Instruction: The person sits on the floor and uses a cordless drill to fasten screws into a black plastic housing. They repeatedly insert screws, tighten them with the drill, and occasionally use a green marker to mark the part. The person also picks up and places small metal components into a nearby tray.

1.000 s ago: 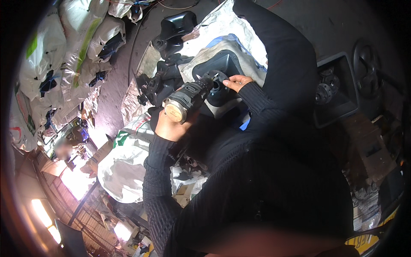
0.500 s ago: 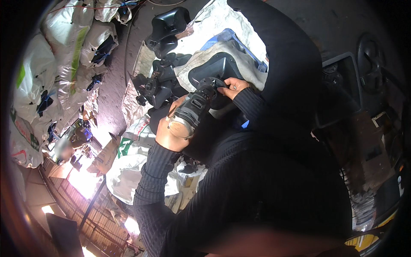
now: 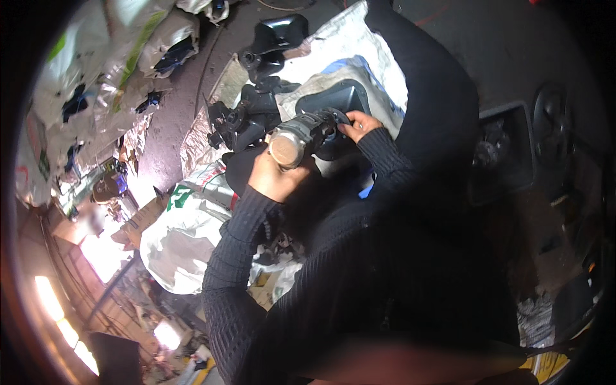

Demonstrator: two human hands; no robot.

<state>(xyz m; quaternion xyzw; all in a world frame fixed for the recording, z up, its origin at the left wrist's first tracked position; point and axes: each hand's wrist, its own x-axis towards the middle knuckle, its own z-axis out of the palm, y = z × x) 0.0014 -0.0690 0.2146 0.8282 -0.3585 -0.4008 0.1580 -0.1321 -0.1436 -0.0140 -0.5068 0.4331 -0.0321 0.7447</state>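
Note:
My left hand (image 3: 274, 179) is wrapped round a cylindrical power tool (image 3: 305, 128), dark-bodied with a tan rounded end towards me; it looks like a grinder. The tool's far end meets a black moulded plastic part (image 3: 339, 97), which lies over my lap on pale sacking (image 3: 380, 82). Close to that far end, my right hand (image 3: 361, 126) has its thumb and fingers pinched at the edge of a dark rounded piece. Exactly what the fingertips grip is hard to make out.
More black moulded parts (image 3: 280, 33) lie on the ground ahead, with a heap of them (image 3: 240, 122) left of the tool. White sacks (image 3: 186, 250) stand at my left. A dark square tray (image 3: 507, 151) holding dark parts sits at the right.
The view has shifted, so surroundings appear moved. The tool's tan end has tipped up and turned more towards me. Both hands keep their places on the work.

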